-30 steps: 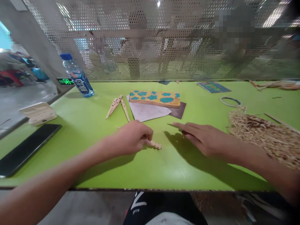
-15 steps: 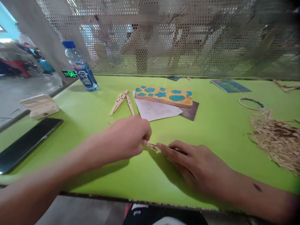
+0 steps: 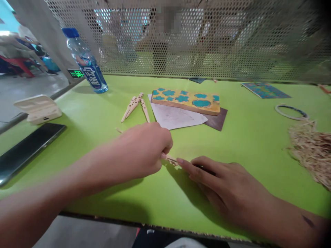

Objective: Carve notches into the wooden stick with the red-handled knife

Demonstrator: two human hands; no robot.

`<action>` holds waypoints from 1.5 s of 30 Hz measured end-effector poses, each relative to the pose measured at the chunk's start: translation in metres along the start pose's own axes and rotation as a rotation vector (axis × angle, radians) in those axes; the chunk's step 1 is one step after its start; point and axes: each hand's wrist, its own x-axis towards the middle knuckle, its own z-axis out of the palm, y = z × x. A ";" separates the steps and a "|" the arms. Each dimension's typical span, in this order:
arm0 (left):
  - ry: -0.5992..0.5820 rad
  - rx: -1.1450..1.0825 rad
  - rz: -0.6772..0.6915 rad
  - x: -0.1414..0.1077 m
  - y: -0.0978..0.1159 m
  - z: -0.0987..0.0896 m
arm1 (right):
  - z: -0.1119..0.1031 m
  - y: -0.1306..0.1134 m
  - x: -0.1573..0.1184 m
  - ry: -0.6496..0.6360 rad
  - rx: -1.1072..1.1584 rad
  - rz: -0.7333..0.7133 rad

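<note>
**Q:** Item one: what does your left hand hold?

**A:** Your left hand (image 3: 141,150) is closed, pinching a small notched wooden stick (image 3: 170,160) over the green tabletop (image 3: 245,144).

**Q:** Item two: your right hand?

**A:** Your right hand (image 3: 224,182) is curled around a thin dark blade (image 3: 204,169), with your index finger just beside the stick.

**Q:** What lies nearest?

**A:** You have two notched wooden sticks (image 3: 133,107) beyond your left hand, then a paper sheet (image 3: 176,116) and a dark brown sheet (image 3: 217,119) under a teal-and-yellow painted board (image 3: 186,102).

**Q:** Remaining stock?

**A:** You have wood shavings (image 3: 311,151) at right; at left, a water bottle (image 3: 86,60), a cream plastic case (image 3: 38,109) and a smartphone (image 3: 28,151).
</note>
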 end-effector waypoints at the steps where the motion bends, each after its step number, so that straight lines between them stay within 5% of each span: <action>1: 0.009 -0.008 0.010 0.000 0.000 0.000 | 0.000 0.000 0.000 -0.006 0.001 -0.002; 27: 0.020 0.083 0.036 -0.013 -0.004 0.011 | -0.009 -0.020 0.005 -0.012 -0.242 -0.092; 45: -0.003 0.004 0.019 -0.013 -0.007 0.011 | -0.007 -0.021 0.000 -0.019 -0.177 -0.054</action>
